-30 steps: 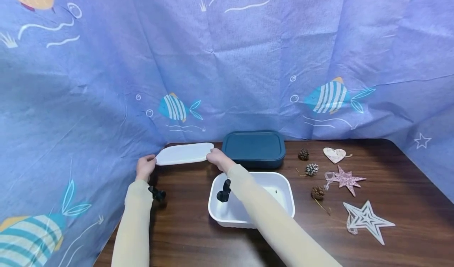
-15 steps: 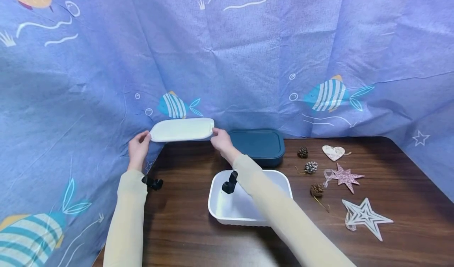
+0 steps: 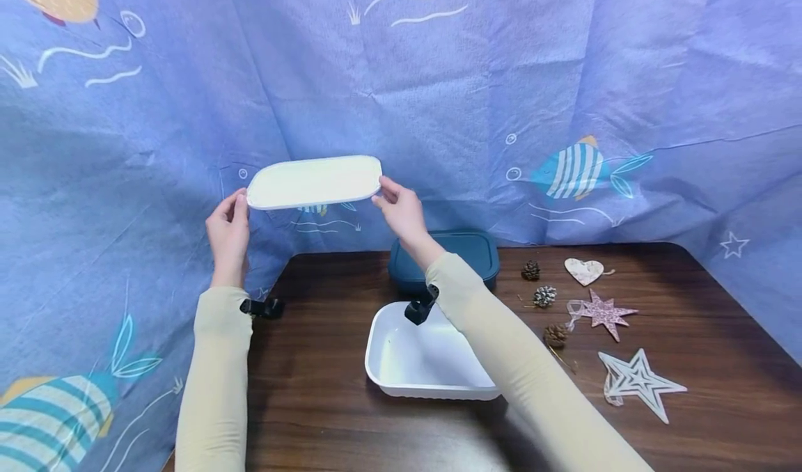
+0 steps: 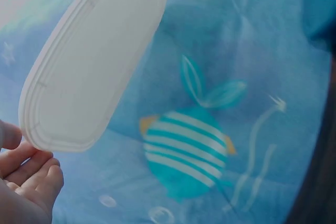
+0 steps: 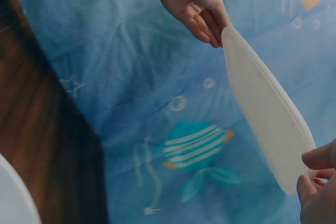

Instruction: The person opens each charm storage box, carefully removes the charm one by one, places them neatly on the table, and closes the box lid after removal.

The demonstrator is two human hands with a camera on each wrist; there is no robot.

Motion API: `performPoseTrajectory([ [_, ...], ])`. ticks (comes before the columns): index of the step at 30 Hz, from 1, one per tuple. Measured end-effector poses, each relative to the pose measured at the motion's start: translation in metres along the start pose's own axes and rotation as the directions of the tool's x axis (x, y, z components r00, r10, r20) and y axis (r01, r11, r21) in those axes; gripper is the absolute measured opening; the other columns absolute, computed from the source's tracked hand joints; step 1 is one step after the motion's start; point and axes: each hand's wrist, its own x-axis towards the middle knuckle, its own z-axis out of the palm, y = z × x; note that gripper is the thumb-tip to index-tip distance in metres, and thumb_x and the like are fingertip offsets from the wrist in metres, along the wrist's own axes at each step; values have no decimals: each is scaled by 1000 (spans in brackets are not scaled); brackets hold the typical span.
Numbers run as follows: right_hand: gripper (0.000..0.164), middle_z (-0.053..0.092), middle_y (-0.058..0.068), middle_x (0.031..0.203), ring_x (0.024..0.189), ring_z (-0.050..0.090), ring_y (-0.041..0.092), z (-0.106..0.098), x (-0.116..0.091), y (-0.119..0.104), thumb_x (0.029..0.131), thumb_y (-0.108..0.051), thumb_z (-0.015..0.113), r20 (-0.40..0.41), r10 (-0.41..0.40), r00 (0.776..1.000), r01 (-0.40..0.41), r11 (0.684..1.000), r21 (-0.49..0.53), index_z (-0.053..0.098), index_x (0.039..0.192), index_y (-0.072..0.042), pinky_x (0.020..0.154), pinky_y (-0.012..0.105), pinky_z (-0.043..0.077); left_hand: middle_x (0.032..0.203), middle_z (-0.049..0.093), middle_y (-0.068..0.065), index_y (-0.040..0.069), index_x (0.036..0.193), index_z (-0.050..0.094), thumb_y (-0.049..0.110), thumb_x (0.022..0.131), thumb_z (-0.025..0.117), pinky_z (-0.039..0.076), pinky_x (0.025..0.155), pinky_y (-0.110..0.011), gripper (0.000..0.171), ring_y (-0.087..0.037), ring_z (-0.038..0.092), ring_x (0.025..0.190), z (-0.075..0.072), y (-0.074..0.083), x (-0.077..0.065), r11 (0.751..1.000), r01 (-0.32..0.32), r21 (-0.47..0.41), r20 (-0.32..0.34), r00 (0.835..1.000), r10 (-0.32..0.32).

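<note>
A white lid (image 3: 316, 182), flat with rounded corners, is held up in the air above the back left of the table. My left hand (image 3: 228, 232) pinches its left end, and my right hand (image 3: 403, 211) pinches its right end between thumb and fingers. The left wrist view shows the lid's ridged rim (image 4: 32, 103) at the left fingertips. In the right wrist view both hands grip opposite ends of the lid (image 5: 268, 114). Below my right forearm stands a white rectangular container (image 3: 413, 350), uncovered and partly hidden by the sleeve.
Behind the white container is a dark blue lidded box (image 3: 401, 266). To the right lie several pine cones (image 3: 545, 296), a heart ornament (image 3: 584, 271), a pink star (image 3: 605, 315) and a white star (image 3: 639, 383). A fish-patterned cloth (image 3: 438, 131) hangs behind the brown table (image 3: 313, 388).
Both hands have raised the white lid from just over the tabletop to well above it, in front of the cloth. The container and ornaments stay where they were.
</note>
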Motion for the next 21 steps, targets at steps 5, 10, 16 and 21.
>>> performPoseTrajectory([
  [5, 43, 58, 1, 145, 131, 55, 13, -13, -4, -22, 101, -13, 62, -63, -85, 994, 85, 996, 6, 58, 144, -17, 99, 27, 50, 141, 58, -15, -2, 135, 62, 12, 106, 51, 42, 107, -24, 34, -13, 56, 125, 1, 22, -3, 992, -34, -123, 37, 999, 39],
  [10, 39, 65, 1, 135, 123, 61, 12, -26, -10, -32, 99, -9, 65, -115, -162, 980, 164, 986, 9, 65, 137, -18, 96, 29, 52, 143, 58, -11, 0, 137, 62, 7, 104, 53, 42, 106, -22, 34, -14, 55, 128, 1, 31, -10, 992, -60, -111, 78, 995, 69],
  [16, 35, 67, 3, 131, 117, 64, 14, -43, -19, -37, 95, -8, 71, -169, -272, 947, 286, 956, 60, 71, 129, -11, 94, 25, 52, 141, 59, -15, -3, 134, 63, 6, 94, 71, 45, 104, -26, 42, -17, 60, 124, 3, 38, -22, 978, -143, -153, 100, 982, 159],
  [21, 30, 69, 11, 124, 114, 67, 18, -57, -25, -45, 92, -3, 73, -217, -368, 904, 401, 907, 130, 73, 122, -4, 94, 22, 51, 134, 64, -15, 3, 128, 70, 8, 88, 79, 50, 97, -26, 41, -18, 64, 120, 7, 48, -34, 964, -194, -180, 81, 974, 211],
])
